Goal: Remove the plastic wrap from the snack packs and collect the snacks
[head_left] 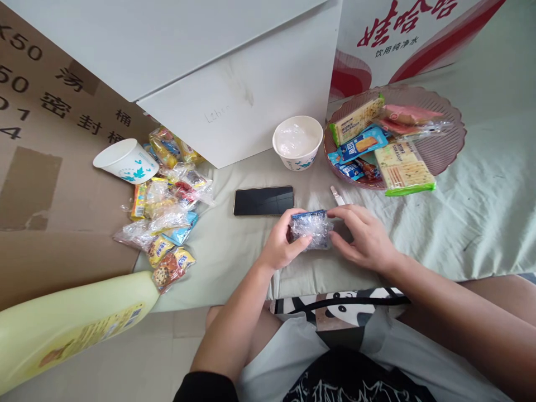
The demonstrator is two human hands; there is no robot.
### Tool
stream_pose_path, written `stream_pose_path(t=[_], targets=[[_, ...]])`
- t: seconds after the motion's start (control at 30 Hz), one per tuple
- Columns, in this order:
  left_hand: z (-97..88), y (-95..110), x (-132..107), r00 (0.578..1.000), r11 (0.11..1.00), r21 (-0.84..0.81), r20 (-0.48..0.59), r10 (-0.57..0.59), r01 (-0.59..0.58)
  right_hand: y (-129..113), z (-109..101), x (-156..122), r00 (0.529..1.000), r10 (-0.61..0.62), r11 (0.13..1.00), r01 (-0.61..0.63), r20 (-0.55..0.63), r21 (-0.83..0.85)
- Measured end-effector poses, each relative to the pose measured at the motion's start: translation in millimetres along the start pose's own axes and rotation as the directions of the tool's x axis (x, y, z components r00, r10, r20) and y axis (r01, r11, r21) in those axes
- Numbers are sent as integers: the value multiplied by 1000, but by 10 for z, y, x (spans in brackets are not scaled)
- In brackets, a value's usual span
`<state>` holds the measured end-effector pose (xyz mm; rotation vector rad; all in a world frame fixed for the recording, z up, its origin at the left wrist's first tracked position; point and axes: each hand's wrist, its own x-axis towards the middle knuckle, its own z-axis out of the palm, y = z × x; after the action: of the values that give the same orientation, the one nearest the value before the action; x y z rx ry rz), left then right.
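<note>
Crinkled clear wrap [310, 230] covers a blue packet [310, 214].

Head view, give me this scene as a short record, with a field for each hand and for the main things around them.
Left hand: grips the packet, thumb on top
Right hand: fingers at the packet's right edge
Packet: blue, with crinkled clear plastic
Phone: flat, screen dark, beyond the left hand
Bowl: clear plastic inside
Dish: pink, holds biscuits
Cup: by the snack pile, at left
Bottle: yellow, lower left
</note>
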<state>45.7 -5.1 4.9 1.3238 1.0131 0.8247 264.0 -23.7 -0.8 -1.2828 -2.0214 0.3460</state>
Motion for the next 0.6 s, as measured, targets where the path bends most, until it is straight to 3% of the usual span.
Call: stream_pose_path(t=[0.1,0.27,0.6], targets=[[-1,-2,2,999,999,32,25,20,-21,-29,35,-26,997,-70,995,67,33,79],[-8,-4,7,999,999,42,35,23,-24,-8,99,-52,1000,-6,987,3,23,158],[-18,63,13,996,992,123,92,-22,11,7,111,-30,997,-19,990,8,81,140]])
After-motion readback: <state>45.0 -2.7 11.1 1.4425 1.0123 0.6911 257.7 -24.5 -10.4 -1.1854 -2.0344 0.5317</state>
